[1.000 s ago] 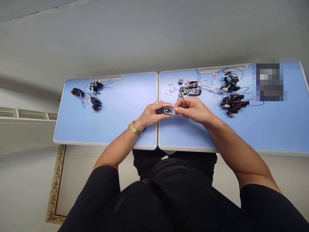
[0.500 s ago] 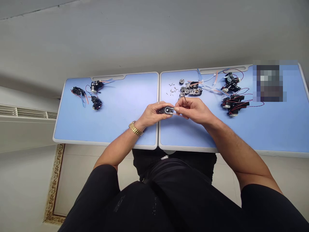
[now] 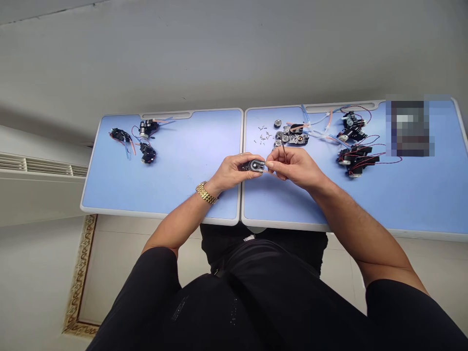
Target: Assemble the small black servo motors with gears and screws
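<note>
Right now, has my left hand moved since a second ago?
No, not noticeably. Your left hand, gripping the black part, keeps its place against the table seam; the slight rightward drift is the whole view's.

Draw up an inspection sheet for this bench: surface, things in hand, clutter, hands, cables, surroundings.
Surface: left blue tabletop and right blue tabletop, side by side.
Things in hand: dark part and thin rod.
Clutter: scattered tiny pieces, too small to identify surely; round metal pieces and a grey-and-black assembly to their right; black assemblies on both tabletops.
Hands: left hand grips the dark part; right hand, at that part's right end, holds the thin rod.
Cables: red wires, blue tubing and orange tubing, loosely spread among the assemblies.
Surroundings: grey wall behind, slatted vent at left; a pixelated patch hides one spot at right.
</note>
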`<state>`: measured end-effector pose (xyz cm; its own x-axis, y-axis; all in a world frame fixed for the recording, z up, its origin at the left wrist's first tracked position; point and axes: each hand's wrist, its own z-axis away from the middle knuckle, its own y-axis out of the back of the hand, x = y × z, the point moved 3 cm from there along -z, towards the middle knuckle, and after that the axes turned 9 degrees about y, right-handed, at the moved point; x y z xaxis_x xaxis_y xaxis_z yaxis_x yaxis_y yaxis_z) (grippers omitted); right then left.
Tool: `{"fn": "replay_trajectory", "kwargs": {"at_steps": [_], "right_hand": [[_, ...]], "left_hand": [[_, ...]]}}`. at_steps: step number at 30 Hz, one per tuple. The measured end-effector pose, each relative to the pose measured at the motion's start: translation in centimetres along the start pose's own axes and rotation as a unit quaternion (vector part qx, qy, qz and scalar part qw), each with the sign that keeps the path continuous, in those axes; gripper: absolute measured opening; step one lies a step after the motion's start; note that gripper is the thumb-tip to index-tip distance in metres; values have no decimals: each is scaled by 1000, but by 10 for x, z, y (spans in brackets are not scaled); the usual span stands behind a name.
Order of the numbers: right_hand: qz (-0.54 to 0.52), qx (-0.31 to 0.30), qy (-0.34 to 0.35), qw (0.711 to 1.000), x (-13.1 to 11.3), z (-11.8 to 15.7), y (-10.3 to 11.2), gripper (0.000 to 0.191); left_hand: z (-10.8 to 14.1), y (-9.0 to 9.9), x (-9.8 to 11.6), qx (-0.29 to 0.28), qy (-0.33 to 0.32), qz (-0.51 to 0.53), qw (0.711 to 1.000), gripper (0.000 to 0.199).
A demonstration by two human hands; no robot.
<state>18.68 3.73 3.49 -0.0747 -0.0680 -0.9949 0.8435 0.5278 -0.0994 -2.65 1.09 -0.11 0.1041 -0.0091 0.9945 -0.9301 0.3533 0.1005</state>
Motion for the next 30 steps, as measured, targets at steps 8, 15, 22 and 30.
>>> {"fn": "replay_trajectory", "kwargs": {"at_steps": [8,15,22,30], "right_hand": [[-4,0,9,1000,0,1,-1,52],[-5,-4,6,1000,1,1,0,54],[38,2,-3,999,7,-3,4,51],[227,98,123,961,-3,4,10,20]], "left_hand": [[1,0,3,4,-3,17,1000,40],[1,-1,4,11,-8,-18,1000,39],[0,0,4,25,-19,-29,999,39],[2,2,7,74,-6,-59,995,41]]}}
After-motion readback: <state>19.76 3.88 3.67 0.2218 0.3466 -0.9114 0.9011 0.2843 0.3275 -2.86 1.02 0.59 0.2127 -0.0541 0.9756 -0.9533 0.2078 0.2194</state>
